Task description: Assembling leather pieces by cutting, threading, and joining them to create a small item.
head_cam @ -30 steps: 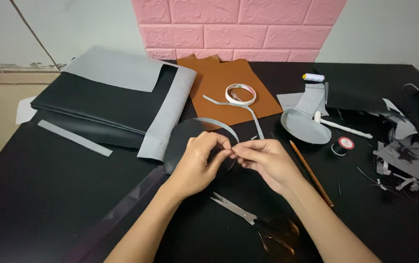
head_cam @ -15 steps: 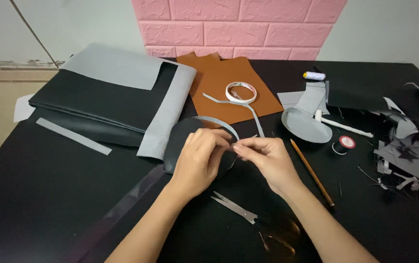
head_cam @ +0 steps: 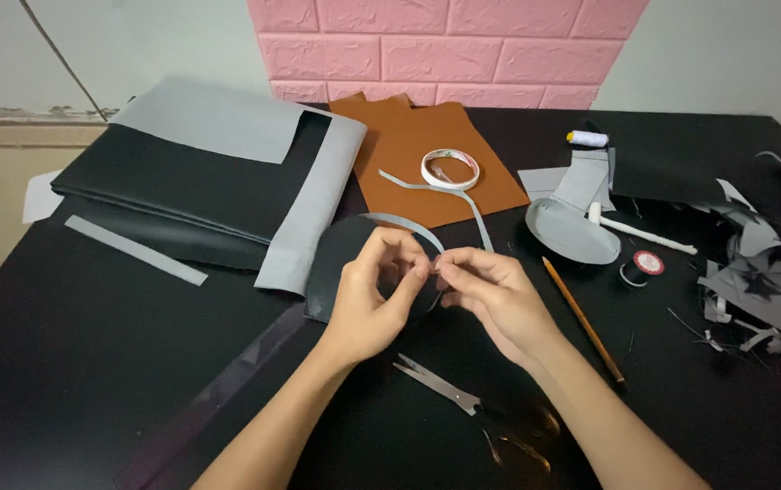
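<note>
Hands meet mid-table over a dark oval piece (head_cam: pixel 336 268), smooth and matte, with a grey strip (head_cam: pixel 409 224) curving along its upper rim. Left hand (head_cam: pixel 374 295) pinches narrow, thumb and fingertips closed on the piece's right edge. Right hand (head_cam: pixel 490 290) also pinches narrow, fingertips touching the left's at the same spot; whatever small thing sits between them is too small to tell.

Table (head_cam: pixel 91 363) is black, flat, matte. Scissors (head_cam: pixel 477 413) lie near the front edge, just below the hands, blades shut, pointing up-left. Pencil (head_cam: pixel 583 318) lies diagonal, just right of the right hand.

Toward the back-left corner: folded black sheet (head_cam: pixel 182 195), leather-like, grey underside turned over at its top and right edge. A loose grey strip (head_cam: pixel 135 249) lies flat just in front of it.

Back edge, centre: brown sheet (head_cam: pixel 427 154), with a tape roll (head_cam: pixel 450 169) on it, a grey tail trailing forward.

Right of centre: grey oval cutout (head_cam: pixel 572 231), a white stick tool (head_cam: pixel 640 236) beside it, small thread spool (head_cam: pixel 646 264) in front, white spool (head_cam: pixel 587 139) nearer the back edge. Right edge: heap of grey and black offcuts (head_cam: pixel 762 272), jagged.
</note>
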